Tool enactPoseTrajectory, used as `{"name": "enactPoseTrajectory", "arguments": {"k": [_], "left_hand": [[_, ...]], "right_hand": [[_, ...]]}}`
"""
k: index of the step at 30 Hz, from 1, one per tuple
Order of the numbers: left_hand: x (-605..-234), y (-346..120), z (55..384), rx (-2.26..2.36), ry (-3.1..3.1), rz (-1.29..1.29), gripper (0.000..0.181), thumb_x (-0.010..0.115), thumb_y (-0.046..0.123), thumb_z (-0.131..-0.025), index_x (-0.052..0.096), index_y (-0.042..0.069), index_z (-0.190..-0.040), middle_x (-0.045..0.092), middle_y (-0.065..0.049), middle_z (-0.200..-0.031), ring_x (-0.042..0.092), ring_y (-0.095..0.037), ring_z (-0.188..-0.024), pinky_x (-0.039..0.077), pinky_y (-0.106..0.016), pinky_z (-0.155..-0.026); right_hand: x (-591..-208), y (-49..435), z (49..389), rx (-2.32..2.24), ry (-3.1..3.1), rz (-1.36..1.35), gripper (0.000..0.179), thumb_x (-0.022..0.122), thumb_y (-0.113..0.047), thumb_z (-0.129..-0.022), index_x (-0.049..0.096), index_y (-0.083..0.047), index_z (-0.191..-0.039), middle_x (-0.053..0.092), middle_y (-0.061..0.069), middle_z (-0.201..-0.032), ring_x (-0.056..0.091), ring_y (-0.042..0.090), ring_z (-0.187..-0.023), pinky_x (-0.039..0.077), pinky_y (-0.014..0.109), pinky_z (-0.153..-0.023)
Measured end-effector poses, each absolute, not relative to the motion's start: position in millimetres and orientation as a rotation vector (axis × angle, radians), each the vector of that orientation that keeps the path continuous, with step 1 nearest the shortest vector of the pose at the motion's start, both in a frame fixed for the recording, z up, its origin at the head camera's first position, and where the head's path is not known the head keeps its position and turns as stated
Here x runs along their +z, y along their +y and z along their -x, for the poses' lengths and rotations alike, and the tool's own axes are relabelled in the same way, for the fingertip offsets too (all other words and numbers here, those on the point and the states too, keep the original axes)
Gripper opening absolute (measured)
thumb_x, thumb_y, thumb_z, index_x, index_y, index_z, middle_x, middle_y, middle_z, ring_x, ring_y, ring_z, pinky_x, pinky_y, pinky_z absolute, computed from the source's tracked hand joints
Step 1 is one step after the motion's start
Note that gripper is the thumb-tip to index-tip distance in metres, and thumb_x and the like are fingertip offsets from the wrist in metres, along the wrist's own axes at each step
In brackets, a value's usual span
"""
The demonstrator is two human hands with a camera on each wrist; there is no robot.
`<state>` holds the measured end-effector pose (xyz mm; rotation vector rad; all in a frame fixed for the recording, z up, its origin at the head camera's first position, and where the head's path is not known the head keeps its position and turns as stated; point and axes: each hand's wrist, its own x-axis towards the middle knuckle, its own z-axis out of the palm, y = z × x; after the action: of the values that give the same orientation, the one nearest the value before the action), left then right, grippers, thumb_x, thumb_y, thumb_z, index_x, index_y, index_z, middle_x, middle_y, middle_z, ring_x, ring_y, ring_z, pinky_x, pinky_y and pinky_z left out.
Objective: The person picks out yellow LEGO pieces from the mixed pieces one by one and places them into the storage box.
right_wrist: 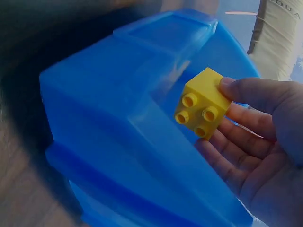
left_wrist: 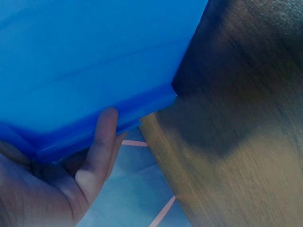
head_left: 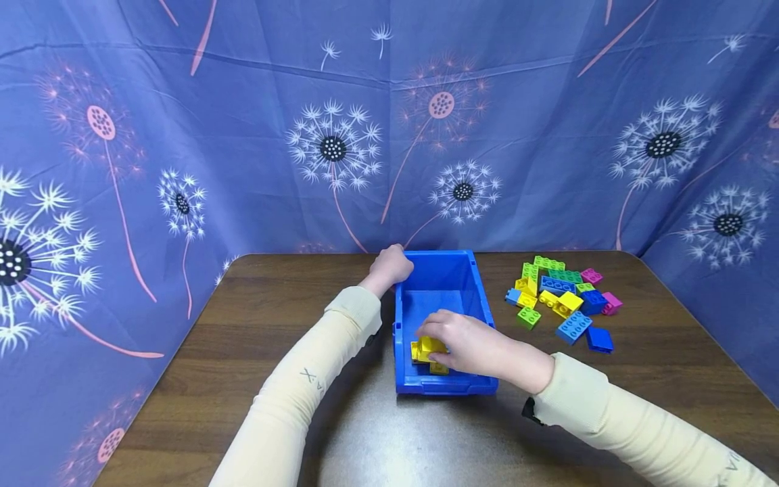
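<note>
Yellow brick (right_wrist: 204, 104) pinched between thumb and fingers of the right hand (head_left: 467, 343) over the near end of a blue bin (head_left: 447, 387) gripped at its far-left corner by the left hand (head_left: 391, 265), left of loose bricks (head_left: 567, 304) on the bench (head_left: 274, 291).

One blue bin (head_left: 447, 389), one left hand (head_left: 391, 264) and one right hand (head_left: 465, 342) counted. On one table (head_left: 255, 325), two pink bricks (head_left: 611, 304), three dark-blue bricks (head_left: 593, 303), two light-blue bricks (head_left: 573, 329), one dark-green brick (head_left: 566, 276), four lime bricks (head_left: 529, 318) tallied; yellow bricks (head_left: 568, 306) not countable exactly.
</note>
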<state>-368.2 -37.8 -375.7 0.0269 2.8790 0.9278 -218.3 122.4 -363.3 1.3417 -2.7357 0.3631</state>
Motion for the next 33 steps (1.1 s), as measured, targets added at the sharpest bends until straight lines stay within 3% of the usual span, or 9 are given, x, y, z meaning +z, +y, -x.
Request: {"name": "enactPoseTrajectory", "arguments": {"k": [33], "left_hand": [[-374, -37, 368, 0.911, 2.861, -0.012, 0.046, 0.046, 0.019, -0.092, 0.044, 0.004, -0.136, 0.058, -0.018, -0.119, 0.063, -0.022, -0.051, 0.058, -0.040, -0.060]], "right_hand": [[-388, 111, 219, 0.415, -2.849, -1.395, 0.035, 0.076, -0.017, -0.080, 0.068, -0.009, -0.113, 0.068, 0.004, -0.107, 0.064, 0.017, -0.097, 0.056, 0.029, -0.081]]}}
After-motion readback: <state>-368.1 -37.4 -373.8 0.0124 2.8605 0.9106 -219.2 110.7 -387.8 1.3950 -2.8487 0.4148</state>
